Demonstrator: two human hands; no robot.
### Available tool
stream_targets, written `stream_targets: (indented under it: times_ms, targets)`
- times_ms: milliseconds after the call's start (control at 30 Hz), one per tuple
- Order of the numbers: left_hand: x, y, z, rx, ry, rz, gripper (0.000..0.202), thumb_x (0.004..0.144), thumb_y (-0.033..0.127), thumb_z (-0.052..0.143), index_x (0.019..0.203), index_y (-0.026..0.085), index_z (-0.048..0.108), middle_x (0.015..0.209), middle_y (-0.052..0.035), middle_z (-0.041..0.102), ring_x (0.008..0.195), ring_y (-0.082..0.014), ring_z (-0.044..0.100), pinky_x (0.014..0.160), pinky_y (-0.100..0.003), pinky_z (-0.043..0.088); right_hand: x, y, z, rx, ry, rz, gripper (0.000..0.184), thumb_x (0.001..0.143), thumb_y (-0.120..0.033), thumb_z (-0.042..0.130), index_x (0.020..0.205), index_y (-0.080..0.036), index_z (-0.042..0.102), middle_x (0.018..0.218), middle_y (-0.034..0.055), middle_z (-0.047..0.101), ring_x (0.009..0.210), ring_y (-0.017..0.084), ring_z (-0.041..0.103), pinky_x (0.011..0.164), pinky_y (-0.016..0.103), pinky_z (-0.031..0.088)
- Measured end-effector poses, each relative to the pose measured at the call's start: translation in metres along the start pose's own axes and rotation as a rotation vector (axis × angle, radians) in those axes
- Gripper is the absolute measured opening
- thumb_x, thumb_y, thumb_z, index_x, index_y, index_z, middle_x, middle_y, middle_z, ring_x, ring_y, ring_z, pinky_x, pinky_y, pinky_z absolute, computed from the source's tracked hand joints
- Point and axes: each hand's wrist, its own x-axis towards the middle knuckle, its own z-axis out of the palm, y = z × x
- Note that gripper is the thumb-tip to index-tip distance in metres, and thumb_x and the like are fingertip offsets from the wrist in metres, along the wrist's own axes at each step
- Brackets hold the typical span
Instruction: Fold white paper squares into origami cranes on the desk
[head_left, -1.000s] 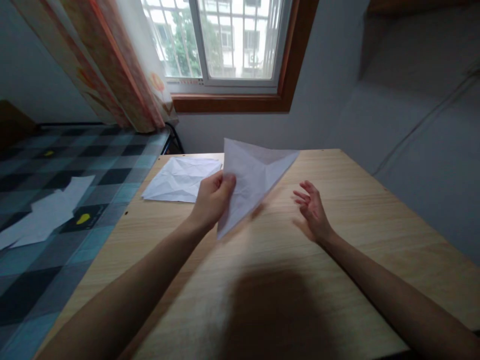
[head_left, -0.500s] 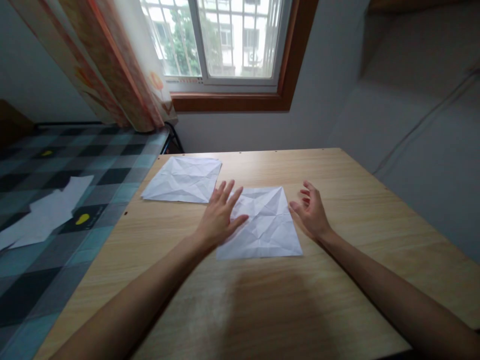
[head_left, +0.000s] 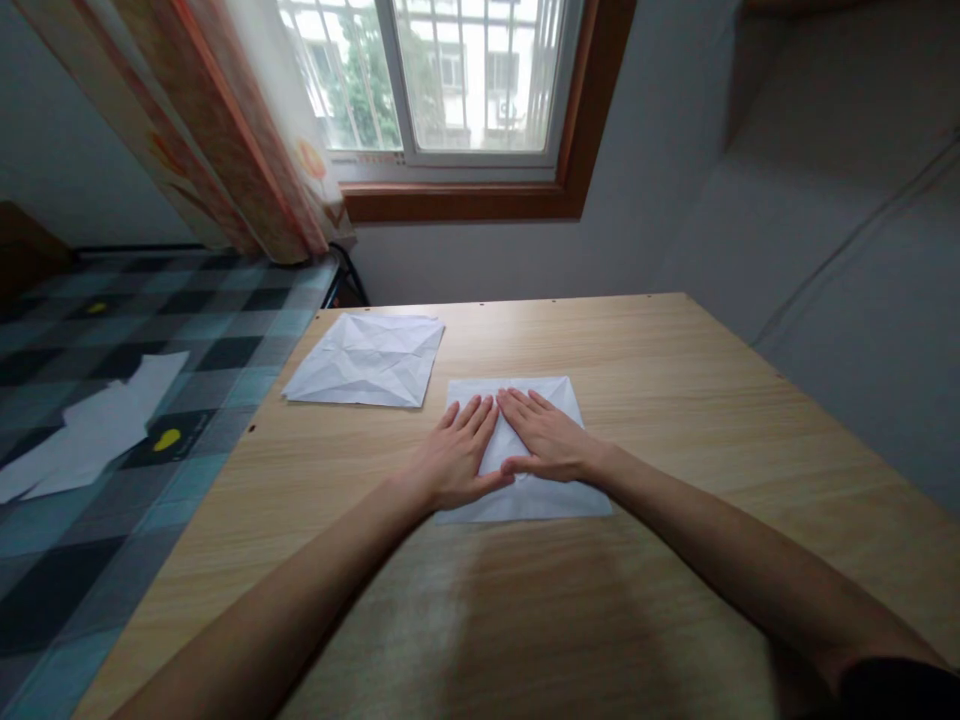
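Observation:
A creased white sheet of paper (head_left: 525, 500) lies on the wooden table in front of me. Flat on its left half rests my left hand (head_left: 457, 455), fingers stretched out. My right hand (head_left: 551, 437) presses on the middle and right of the same sheet, also open and flat. The fingertips of both hands come close together near the centre, and the thumbs meet below. Much of the sheet's middle is covered by the hands; its top edge and lower strip show.
Farther left on the table (head_left: 675, 580) lies a stack of creased paper (head_left: 367, 358). White paper pieces (head_left: 105, 425) are spread on a checked bedcover (head_left: 225, 300) to the left. A curtain (head_left: 247, 130) and a window stand behind the table; a wall runs along the right.
My right hand has moved left from beside the sheet onto it and flattened. My left hand has come down flat, slightly to the right. The stack stays where it was.

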Motion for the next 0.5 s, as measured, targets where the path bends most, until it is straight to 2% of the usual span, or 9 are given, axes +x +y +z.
stream_targets:
  times_ms: [133,233,367,500]
  targets:
    - [-0.004,-0.005,-0.003,0.012,-0.014,0.03,0.105,0.084,0.082,0.031,0.155,0.005,0.022,0.161,-0.0225,0.018,0.151,-0.0352,0.016,0.122,-0.05,0.011,-0.018,0.016,-0.003,-0.061,-0.002,0.051,0.1,0.089,-0.075,0.037,0.153,0.0,0.025,0.16,0.0255,0.021,0.15,0.036,0.021,0.122,0.054,0.02]
    - [-0.011,-0.013,-0.005,0.018,-0.025,0.059,0.105,0.082,0.083,0.033,0.156,0.008,0.021,0.161,-0.0217,0.018,0.151,-0.0346,0.017,0.122,-0.048,0.012,-0.034,0.03,-0.003,-0.081,0.015,0.096,0.091,0.093,-0.071,0.033,0.154,-0.005,0.025,0.16,0.0227,0.025,0.15,0.035,0.024,0.121,0.056,0.021]
    - [-0.028,-0.032,-0.006,0.021,-0.057,0.102,0.101,0.084,0.08,0.035,0.157,0.012,0.018,0.163,-0.0187,0.016,0.152,-0.0323,0.015,0.123,-0.046,0.01,-0.053,0.048,-0.003,-0.065,0.041,0.132,0.074,0.098,-0.058,0.034,0.155,-0.011,0.026,0.16,0.0193,0.027,0.149,0.033,0.026,0.119,0.058,0.025]
    - [-0.05,-0.049,-0.009,-0.003,-0.08,0.152,0.091,0.089,0.073,0.04,0.158,0.019,0.014,0.163,-0.0128,0.018,0.152,-0.0313,0.015,0.123,-0.049,0.01,-0.072,0.061,-0.006,0.021,0.115,0.114,0.058,0.1,-0.039,0.037,0.152,-0.014,0.036,0.157,0.0157,0.036,0.147,0.031,0.032,0.119,0.056,0.028]
